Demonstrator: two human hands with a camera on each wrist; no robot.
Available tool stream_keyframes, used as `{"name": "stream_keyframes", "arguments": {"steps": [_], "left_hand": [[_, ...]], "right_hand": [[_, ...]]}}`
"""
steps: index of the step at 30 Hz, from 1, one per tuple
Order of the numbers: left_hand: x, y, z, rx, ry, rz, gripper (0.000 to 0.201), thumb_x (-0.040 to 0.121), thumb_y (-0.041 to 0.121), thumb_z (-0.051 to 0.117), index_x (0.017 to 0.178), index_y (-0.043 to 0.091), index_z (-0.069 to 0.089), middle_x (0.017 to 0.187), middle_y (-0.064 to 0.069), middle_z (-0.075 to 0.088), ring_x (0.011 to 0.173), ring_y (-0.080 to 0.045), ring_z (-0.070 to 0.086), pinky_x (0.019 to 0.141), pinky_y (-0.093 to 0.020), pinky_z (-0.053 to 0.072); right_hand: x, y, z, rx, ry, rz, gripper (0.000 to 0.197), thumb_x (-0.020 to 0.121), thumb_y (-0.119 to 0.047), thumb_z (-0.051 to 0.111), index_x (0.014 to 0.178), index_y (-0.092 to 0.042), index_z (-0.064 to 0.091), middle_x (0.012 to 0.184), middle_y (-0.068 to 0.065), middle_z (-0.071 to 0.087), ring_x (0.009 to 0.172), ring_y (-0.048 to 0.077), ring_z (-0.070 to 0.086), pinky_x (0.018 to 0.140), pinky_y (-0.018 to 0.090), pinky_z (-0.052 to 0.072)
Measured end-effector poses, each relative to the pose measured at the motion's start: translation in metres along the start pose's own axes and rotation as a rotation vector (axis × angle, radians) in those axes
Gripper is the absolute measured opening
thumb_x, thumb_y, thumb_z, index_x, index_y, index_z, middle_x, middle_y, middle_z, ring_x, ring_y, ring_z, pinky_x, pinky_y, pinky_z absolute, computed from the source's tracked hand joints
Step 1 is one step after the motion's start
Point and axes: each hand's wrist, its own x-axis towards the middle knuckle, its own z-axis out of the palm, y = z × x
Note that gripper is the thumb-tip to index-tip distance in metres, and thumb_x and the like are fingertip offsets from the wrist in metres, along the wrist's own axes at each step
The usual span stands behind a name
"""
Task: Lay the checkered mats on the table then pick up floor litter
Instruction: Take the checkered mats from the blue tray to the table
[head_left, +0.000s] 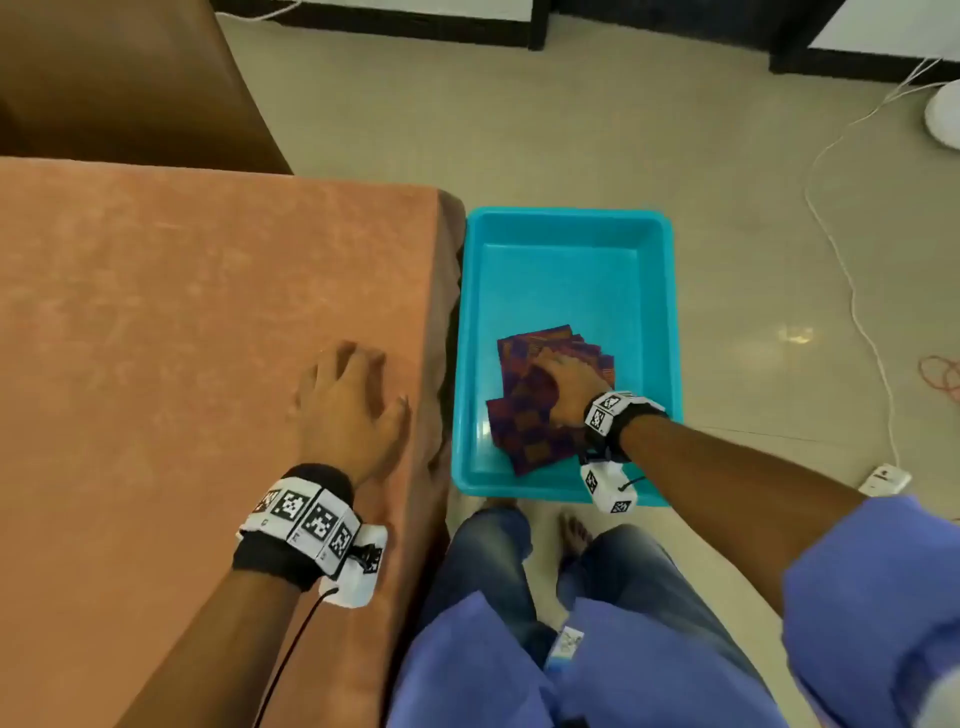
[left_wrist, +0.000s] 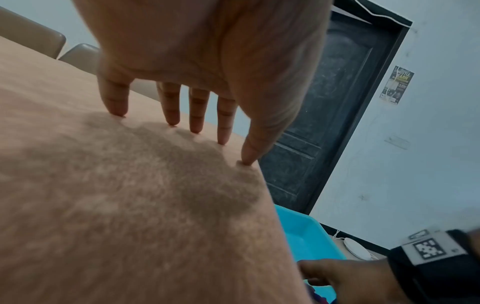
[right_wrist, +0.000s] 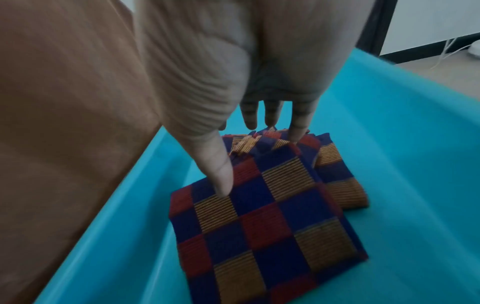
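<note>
Down in the tub (head_left: 670, 322), right hand (head_left: 574, 387) presses checkered mats (head_left: 535, 431) — fingers spread.

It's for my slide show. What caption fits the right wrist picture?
Right hand reaching onto checkered mats stacked in a blue tub.

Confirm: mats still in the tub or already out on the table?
In the tub. Checkered mats lie stacked inside the blue tub, right hand on them; none on the table.
</note>
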Motion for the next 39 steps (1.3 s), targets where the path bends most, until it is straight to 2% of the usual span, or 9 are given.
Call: {"name": "stream_keyframes", "arguments": {"steps": [4, 6, 8, 13, 19, 23, 29, 34, 39], "left_hand": [[0.011, 0.0, 0.003, -0.034, 0.118, -0.001, 0.042, 0.078, 0.043, 0.062, 0.115, 0.025, 0.057, 0.13, -0.001, 0.046, 0.119, -0.028, 0.043, 0.098, -0.055, 0.038], [0.013, -0.004, 0.008, -0.045, 0.118, 0.008, 0.042, 0.078, 0.046, 0.059, 0.114, 0.025, 0.058, 0.13, -0.001, 0.046, 0.12, -0.028, 0.044, 0.098, -0.056, 0.039], [0.013, -0.01, 0.01, -0.067, 0.123, 0.0, 0.042, 0.079, 0.047, 0.057, 0.115, 0.025, 0.057, 0.132, -0.001, 0.045, 0.121, -0.028, 0.044, 0.098, -0.057, 0.039], [0.014, -0.007, 0.01, -0.074, 0.107, -0.023, 0.042, 0.08, 0.043, 0.062, 0.118, 0.027, 0.057, 0.136, 0.0, 0.043, 0.127, -0.026, 0.04, 0.101, -0.057, 0.038], [0.015, -0.003, 0.007, -0.083, 0.107, -0.049, 0.042, 0.08, 0.038, 0.067, 0.119, 0.023, 0.059, 0.137, -0.002, 0.044, 0.13, -0.027, 0.039, 0.105, -0.055, 0.036], [0.016, -0.001, 0.007, -0.087, 0.11, -0.049, 0.041, 0.079, 0.033, 0.069, 0.117, 0.02, 0.061, 0.135, -0.005, 0.045, 0.129, -0.029, 0.039, 0.106, -0.051, 0.034], [0.014, 0.003, 0.008, -0.068, 0.103, -0.058, 0.04, 0.08, 0.032, 0.069, 0.116, 0.018, 0.059, 0.136, -0.007, 0.044, 0.128, -0.031, 0.039, 0.105, -0.053, 0.034], [-0.001, 0.012, 0.009, -0.001, 0.026, -0.046, 0.05, 0.08, 0.033, 0.069, 0.125, 0.018, 0.053, 0.144, -0.011, 0.037, 0.129, -0.035, 0.037, 0.105, -0.054, 0.036], [-0.056, 0.013, 0.022, 0.009, -0.008, -0.089, 0.048, 0.081, 0.033, 0.069, 0.124, 0.019, 0.055, 0.145, -0.012, 0.039, 0.13, -0.036, 0.04, 0.106, -0.053, 0.036]], "right_hand": [[0.039, 0.003, -0.002, -0.175, -0.09, 0.106, 0.133, 0.056, -0.029, 0.089, 0.152, -0.038, -0.002, 0.163, 0.008, -0.007, 0.149, 0.038, -0.005, 0.112, 0.063, 0.02], [0.057, 0.003, 0.001, -0.269, -0.117, 0.09, 0.142, 0.051, -0.034, 0.092, 0.151, -0.039, -0.009, 0.162, 0.01, -0.005, 0.148, 0.038, -0.006, 0.112, 0.065, 0.012], [0.07, 0.004, 0.002, -0.312, -0.107, 0.107, 0.144, 0.049, -0.038, 0.092, 0.152, -0.035, -0.01, 0.159, 0.014, 0.014, 0.147, 0.038, 0.008, 0.112, 0.067, 0.014], [0.09, 0.0, -0.003, -0.382, -0.113, 0.193, 0.121, 0.045, -0.046, 0.092, 0.143, -0.016, 0.028, 0.141, 0.009, 0.045, 0.134, 0.035, 0.035, 0.106, 0.059, 0.03], [0.093, -0.001, -0.012, -0.542, -0.146, 0.13, 0.081, 0.047, -0.061, 0.085, 0.117, -0.025, 0.063, 0.124, 0.002, 0.05, 0.122, 0.027, 0.041, 0.097, 0.048, 0.036], [0.081, 0.0, -0.02, -0.482, -0.21, 0.087, 0.065, 0.053, -0.054, 0.085, 0.108, -0.027, 0.062, 0.11, 0.0, 0.067, 0.11, 0.027, 0.06, 0.096, 0.045, 0.038], [0.032, 0.007, -0.04, -0.148, -0.154, 0.093, 0.058, 0.051, -0.048, 0.084, 0.102, -0.028, 0.063, 0.098, 0.002, 0.071, 0.091, 0.028, 0.067, 0.068, 0.03, 0.049], [-0.03, 0.011, -0.06, 0.164, 0.061, 0.076, 0.065, 0.057, -0.043, 0.085, 0.114, -0.029, 0.059, 0.109, 0.001, 0.069, 0.098, 0.027, 0.064, 0.077, 0.033, 0.049], [-0.096, 0.011, -0.064, 0.301, 0.22, -0.028, 0.05, 0.057, -0.04, 0.085, 0.1, -0.029, 0.061, 0.098, -0.003, 0.071, 0.091, 0.024, 0.066, 0.075, 0.03, 0.049]]}}
